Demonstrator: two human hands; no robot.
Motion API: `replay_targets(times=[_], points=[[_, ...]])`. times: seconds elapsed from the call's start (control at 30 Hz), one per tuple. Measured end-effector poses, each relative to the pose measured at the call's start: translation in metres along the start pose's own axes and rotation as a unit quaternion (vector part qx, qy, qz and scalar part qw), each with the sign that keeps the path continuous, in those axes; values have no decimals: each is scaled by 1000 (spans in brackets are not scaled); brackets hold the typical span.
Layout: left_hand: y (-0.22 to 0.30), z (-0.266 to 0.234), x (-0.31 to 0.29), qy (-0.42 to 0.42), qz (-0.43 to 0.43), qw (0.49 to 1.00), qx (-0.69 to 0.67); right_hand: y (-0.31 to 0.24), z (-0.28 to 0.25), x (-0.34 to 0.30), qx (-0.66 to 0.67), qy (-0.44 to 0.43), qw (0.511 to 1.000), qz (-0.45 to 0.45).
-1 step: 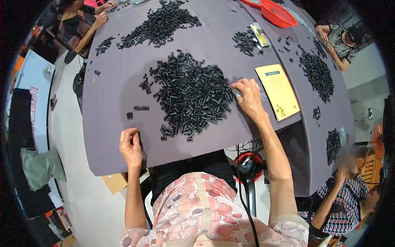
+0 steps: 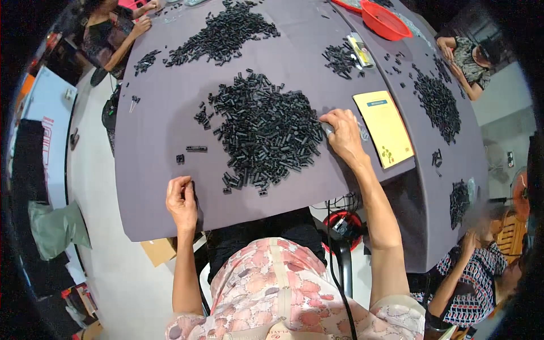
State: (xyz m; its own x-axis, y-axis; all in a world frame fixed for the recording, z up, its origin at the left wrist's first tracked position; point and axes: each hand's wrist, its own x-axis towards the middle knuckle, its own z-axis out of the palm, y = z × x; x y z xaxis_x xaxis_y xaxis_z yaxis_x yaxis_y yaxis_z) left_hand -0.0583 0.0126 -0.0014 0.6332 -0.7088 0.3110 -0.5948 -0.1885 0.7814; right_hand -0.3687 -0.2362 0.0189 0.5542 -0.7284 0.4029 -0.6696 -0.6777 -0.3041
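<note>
A big heap of small black tube-shaped pieces (image 2: 266,127) lies on the grey tablecloth before me. At its right edge rests my right hand (image 2: 344,133), fingers curled down and closed. A small greyish bit shows beside its thumb, too hidden to name. Clear plastic scraps (image 2: 363,132) lie between that hand and a yellow booklet (image 2: 385,130). My left hand (image 2: 181,198) sits at the near left of the table, fingers bent together; whatever may be in them is hidden. Just beyond it are a single black piece (image 2: 196,148) and a little black cluster (image 2: 180,159).
More black heaps lie at the far side (image 2: 226,34) and on the right-hand table (image 2: 437,107). A red basket (image 2: 385,20) stands far right. Other people sit at the far left, far right and near right. Below the table edge is a red bin (image 2: 356,218).
</note>
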Motion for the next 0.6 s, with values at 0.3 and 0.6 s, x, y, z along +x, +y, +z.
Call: replay_targets(times=[0.3,0.6], points=[[-2,-4,-2,5,8,999,42,1,-5,13,0,-72,997,-3],[5,-11,-2,14,10,999,50,-12,2,5,-106,-46,988,-104]])
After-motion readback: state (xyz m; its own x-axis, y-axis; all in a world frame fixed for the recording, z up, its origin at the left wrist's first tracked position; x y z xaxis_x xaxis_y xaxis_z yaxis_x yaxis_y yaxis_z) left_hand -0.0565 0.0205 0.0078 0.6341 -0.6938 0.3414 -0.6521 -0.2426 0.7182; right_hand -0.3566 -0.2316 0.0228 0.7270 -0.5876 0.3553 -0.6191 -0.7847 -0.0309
